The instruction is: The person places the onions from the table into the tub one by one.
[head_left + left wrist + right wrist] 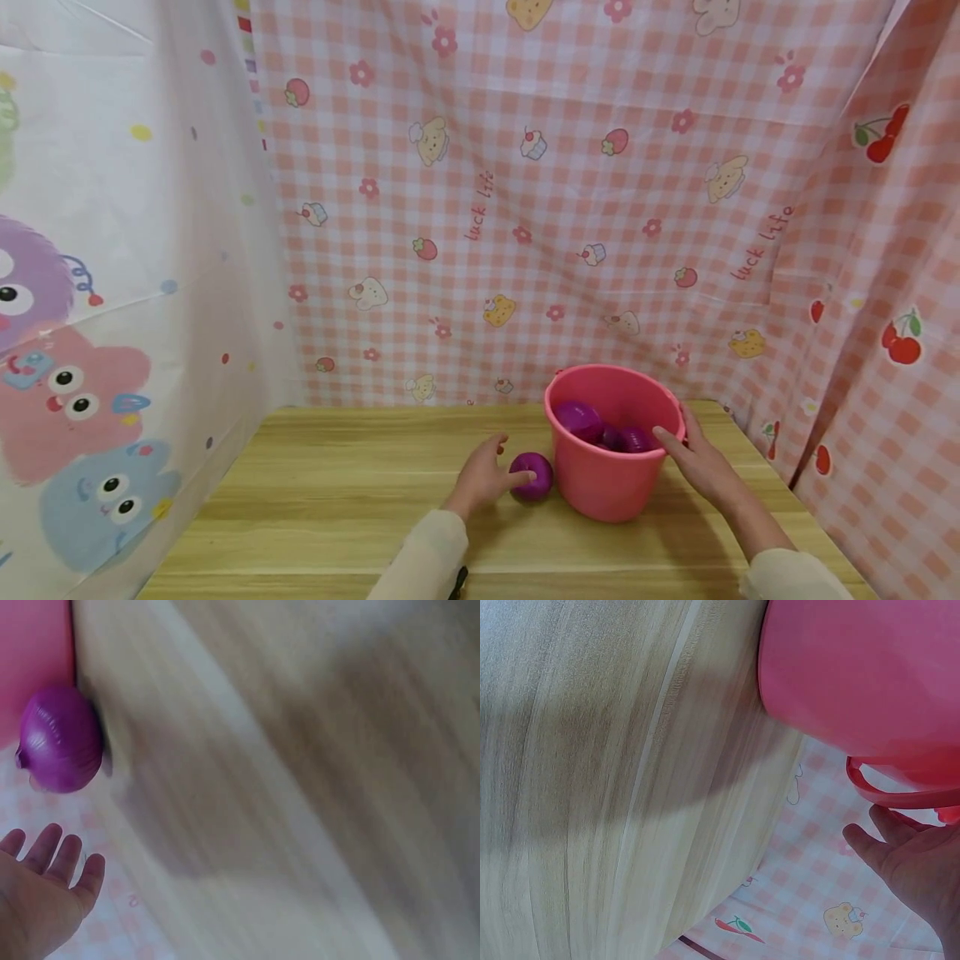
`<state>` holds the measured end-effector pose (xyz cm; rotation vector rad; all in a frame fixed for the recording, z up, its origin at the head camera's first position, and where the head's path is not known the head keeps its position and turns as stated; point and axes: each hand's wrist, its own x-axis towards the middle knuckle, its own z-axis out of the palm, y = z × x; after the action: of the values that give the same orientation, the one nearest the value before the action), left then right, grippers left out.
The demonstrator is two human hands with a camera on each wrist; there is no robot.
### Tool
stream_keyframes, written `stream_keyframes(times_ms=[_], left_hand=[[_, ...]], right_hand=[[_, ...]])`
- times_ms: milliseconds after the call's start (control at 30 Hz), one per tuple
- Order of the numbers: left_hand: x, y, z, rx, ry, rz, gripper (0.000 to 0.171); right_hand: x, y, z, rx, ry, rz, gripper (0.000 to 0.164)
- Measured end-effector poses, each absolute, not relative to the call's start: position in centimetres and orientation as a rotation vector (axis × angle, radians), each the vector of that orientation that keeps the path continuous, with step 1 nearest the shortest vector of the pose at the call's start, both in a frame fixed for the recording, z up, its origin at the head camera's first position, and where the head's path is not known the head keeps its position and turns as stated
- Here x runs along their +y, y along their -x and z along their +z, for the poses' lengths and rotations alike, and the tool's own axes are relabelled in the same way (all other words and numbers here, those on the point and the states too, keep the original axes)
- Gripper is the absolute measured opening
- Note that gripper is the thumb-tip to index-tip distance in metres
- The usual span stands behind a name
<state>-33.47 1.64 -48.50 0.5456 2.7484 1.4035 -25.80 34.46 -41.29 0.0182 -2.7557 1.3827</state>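
Observation:
A purple onion [531, 477] lies on the table against the left side of a pink bucket [606, 483]. My left hand [483, 478] is just left of the onion, its thumb reaching across the near side. In the left wrist view the other fingers [63, 857] are spread and stand apart from the onion [63, 741]. My right hand [708, 467] rests at the bucket's right rim, thumb over the edge. The right wrist view has its extended fingers [868, 844] beside the red handle [900, 796]. Several shiny purple rounded things [579, 421] lie inside the bucket.
The wood-grain table [337, 500] stretches left of the bucket. A pink checked cloth [465, 208] hangs behind it, a white cartoon-printed cloth [187, 250] on the left and another checked cloth [885, 400] on the right.

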Motion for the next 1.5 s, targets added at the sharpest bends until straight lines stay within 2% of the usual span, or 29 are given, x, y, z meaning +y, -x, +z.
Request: stream_keyframes(times_ms=[367, 767, 1033, 1267, 1500], left_hand=[[2.2, 33.4, -51.0, 2.808, -0.534, 1.315, 0.080], [2.8, 32.8, -50.7, 2.816, -0.502, 1.299, 0.078], [3.6, 33.0, -51.1, 2.897, -0.503, 1.238, 0.067], [3.9, 33.1, -51.2, 2.882, -0.509, 1.216, 0.080], [4.3, 33.2, -51.1, 2.905, -0.517, 1.146, 0.075]], right_hand=[[33.8, 26.0, -41.4, -2.750, -0.020, 1.388, 0.092], [33.9, 26.0, -41.1, -2.751, -0.033, 1.378, 0.089], [34.3, 26.0, -41.1, -2.753, -0.019, 1.369, 0.092], [34.5, 25.9, -41.2, -2.757, -0.013, 1.362, 0.092], [34.6, 25.6, -41.2, -2.746, -0.023, 1.364, 0.090]])
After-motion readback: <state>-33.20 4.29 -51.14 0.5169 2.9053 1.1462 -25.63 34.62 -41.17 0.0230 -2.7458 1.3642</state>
